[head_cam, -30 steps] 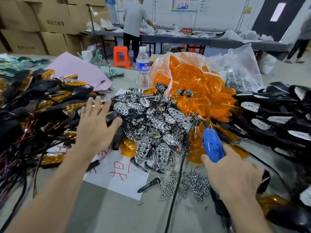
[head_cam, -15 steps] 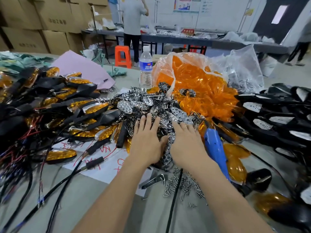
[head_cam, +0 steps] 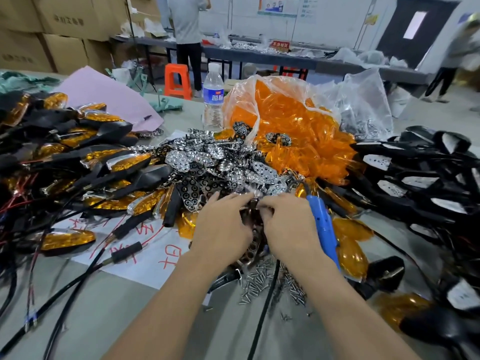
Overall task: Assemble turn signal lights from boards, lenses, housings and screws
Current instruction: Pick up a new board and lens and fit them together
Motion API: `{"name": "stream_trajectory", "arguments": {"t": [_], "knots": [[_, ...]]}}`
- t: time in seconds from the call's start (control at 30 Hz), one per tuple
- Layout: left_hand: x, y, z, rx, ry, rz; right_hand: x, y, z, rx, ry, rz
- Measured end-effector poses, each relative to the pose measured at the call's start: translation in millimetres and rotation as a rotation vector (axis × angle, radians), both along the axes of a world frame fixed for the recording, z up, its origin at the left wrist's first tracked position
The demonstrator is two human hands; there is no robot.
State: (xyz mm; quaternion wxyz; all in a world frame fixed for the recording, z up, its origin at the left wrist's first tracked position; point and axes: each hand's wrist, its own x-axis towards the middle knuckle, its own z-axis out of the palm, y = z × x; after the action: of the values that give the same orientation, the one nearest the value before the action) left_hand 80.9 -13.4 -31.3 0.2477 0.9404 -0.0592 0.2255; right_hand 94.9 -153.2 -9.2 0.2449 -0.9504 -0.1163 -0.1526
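Observation:
A heap of chrome reflector boards (head_cam: 207, 165) lies in the middle of the table. My left hand (head_cam: 223, 227) and my right hand (head_cam: 288, 229) meet at its near edge, and their fingertips pinch one small chrome board (head_cam: 254, 197) between them. A clear bag of orange lenses (head_cam: 293, 126) stands behind the heap. Black housings (head_cam: 428, 178) are piled at the right. Loose screws (head_cam: 262, 281) lie under my wrists. A blue electric screwdriver (head_cam: 322, 222) rests on the table just right of my right hand.
Finished lights with black cables (head_cam: 78, 162) are stacked at the left, and their cables trail over a white paper (head_cam: 145, 258). A water bottle (head_cam: 213, 100) and a pink sheet (head_cam: 104, 97) stand behind. Loose orange lenses (head_cam: 350, 245) lie at the right. People work at far tables.
My right hand let go of the blue screwdriver and my left came in from the left. Both moved onto the chrome heap, and their fingers have now closed on one board.

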Motion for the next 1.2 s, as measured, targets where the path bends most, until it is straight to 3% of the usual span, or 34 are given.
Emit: {"name": "stream_trajectory", "arguments": {"t": [0.07, 0.17, 0.27, 0.33, 0.4, 0.5, 0.53, 0.67, 0.77, 0.9, 1.07, 1.2], "knots": [[-7, -6, 7, -0.161, 0.043, -0.094, -2, -3, 3, 0.212, 0.03, 0.014], [-11, -10, 8, -0.223, 0.008, -0.177, -9, -8, 8, 0.354, 0.06, 0.04], [-7, -8, 7, -0.359, 0.02, -0.064, -13, -18, 15, 0.539, 0.047, -0.016], [-2, -9, 5, -0.487, 0.056, 0.039, -7, -33, 20, 0.521, 0.05, -0.086], [5, -8, 4, -0.602, 0.042, 0.114, 0, -50, 23, 0.293, 0.133, -0.158], [9, -4, 5, -0.75, 0.057, 0.176, 3, -51, 18, -0.485, 0.281, -0.172], [9, -2, 6, -0.766, 0.071, 0.193, 4, -46, 14, -0.64, 0.329, -0.166], [10, 1, 4, -0.728, 0.136, 0.155, 2, -46, 11, -0.861, 0.349, -0.07], [11, 2, 4, -0.674, 0.191, 0.12, -5, -55, 13, -0.897, 0.293, 0.058], [12, -2, 5, -0.738, 0.234, 0.055, -16, -56, 18, -0.743, 0.272, 0.147], [11, 0, 7, -0.807, 0.215, 0.023, -27, -73, 31, -0.027, 0.268, -0.01], [12, 0, 5, -1.041, 0.306, -0.016, -39, -63, 18, 0.352, 0.12, -0.09]]}}
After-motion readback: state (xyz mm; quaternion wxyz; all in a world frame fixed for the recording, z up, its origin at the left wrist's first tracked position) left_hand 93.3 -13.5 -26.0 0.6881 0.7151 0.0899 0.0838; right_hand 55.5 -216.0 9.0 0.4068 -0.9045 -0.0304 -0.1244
